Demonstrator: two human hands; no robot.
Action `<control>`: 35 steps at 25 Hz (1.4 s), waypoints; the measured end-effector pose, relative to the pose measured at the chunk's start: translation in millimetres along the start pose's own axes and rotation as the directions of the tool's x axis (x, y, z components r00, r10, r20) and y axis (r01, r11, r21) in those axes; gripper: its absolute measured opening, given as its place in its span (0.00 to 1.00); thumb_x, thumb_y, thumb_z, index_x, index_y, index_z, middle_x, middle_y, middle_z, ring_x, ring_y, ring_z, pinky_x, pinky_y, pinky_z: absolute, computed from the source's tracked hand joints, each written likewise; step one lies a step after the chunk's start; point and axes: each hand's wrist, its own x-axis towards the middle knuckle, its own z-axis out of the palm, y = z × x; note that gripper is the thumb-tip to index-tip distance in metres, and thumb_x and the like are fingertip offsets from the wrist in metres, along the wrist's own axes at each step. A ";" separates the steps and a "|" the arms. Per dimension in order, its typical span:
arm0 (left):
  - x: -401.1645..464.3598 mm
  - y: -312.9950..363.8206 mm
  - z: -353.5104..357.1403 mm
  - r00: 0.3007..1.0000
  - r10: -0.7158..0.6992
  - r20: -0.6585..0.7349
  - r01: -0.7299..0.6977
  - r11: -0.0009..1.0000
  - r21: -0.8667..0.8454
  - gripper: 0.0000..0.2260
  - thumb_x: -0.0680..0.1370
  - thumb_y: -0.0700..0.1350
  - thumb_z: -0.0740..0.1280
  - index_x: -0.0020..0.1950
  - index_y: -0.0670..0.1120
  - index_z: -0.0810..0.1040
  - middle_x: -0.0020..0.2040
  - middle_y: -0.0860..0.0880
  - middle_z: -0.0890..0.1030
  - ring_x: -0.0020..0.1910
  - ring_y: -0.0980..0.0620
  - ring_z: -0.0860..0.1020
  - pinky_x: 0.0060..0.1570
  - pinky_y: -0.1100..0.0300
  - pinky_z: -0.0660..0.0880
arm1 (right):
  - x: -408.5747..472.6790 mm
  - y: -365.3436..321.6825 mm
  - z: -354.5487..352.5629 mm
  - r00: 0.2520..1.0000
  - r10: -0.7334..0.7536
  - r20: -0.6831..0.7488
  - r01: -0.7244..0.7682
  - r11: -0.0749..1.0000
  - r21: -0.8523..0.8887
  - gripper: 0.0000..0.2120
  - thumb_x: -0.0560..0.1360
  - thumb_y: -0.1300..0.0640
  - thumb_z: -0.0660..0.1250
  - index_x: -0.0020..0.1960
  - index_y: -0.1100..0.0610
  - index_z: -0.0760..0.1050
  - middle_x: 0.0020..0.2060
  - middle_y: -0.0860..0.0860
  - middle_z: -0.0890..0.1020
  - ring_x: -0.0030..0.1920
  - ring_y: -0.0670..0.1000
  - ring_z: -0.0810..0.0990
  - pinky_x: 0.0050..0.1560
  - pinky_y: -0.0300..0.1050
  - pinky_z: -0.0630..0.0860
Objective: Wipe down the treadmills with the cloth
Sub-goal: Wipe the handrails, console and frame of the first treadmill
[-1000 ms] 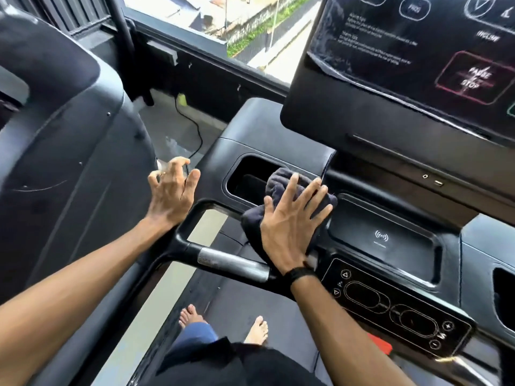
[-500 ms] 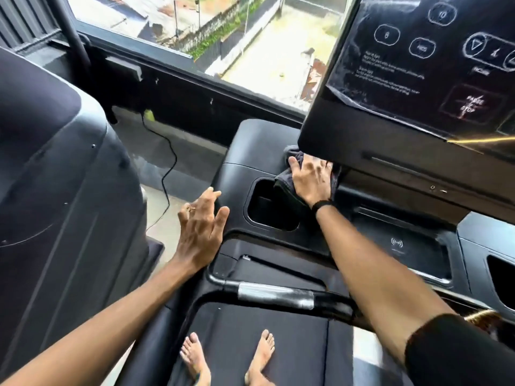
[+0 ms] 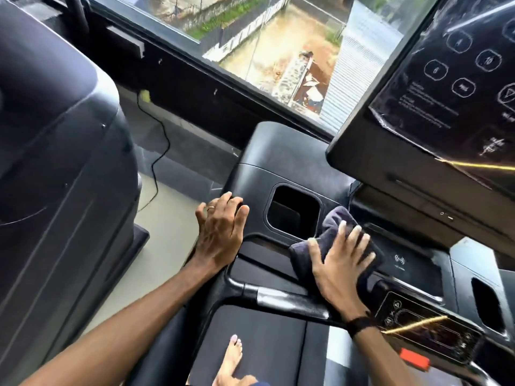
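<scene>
Low display panel (image 3: 390, 162) over console (image 3: 278, 162)

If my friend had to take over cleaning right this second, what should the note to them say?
Right hand: flat, fingers spread, pressing the dark cloth on the treadmill console, between the cup holder and the phone tray.
Left hand: open, resting on the console's left edge, holding nothing.
Done: cannot tell which parts are already wiped.
Left: probably the tray, button panel, handlebar, screen, then the neighbouring treadmill.
</scene>
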 end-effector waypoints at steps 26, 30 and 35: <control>-11.0 14.1 -13.8 0.984 -0.045 -0.175 0.095 0.952 0.292 0.28 0.82 0.58 0.45 0.58 0.43 0.79 0.65 0.42 0.79 0.62 0.41 0.78 0.67 0.42 0.54 | -14.3 23.6 -38.1 0.947 -0.230 0.223 0.303 0.870 -0.388 0.44 0.74 0.52 0.71 0.78 0.66 0.49 0.72 0.75 0.58 0.72 0.76 0.59 0.74 0.67 0.57; -31.6 23.2 -23.4 0.993 0.006 -0.118 0.033 0.944 0.327 0.29 0.81 0.59 0.45 0.61 0.43 0.78 0.68 0.43 0.77 0.67 0.43 0.74 0.69 0.46 0.52 | -6.9 20.3 -14.0 0.898 -0.395 0.196 0.435 0.862 -0.259 0.42 0.77 0.55 0.67 0.80 0.61 0.44 0.76 0.73 0.44 0.72 0.81 0.51 0.74 0.72 0.53; -93.8 31.0 -44.0 0.990 -0.042 -0.131 0.076 0.961 0.267 0.29 0.81 0.60 0.45 0.63 0.44 0.77 0.68 0.46 0.76 0.66 0.45 0.73 0.69 0.47 0.52 | 9.8 13.5 -27.8 0.812 -0.583 0.030 0.570 0.803 0.172 0.21 0.79 0.63 0.63 0.71 0.54 0.69 0.71 0.58 0.72 0.69 0.68 0.70 0.70 0.61 0.67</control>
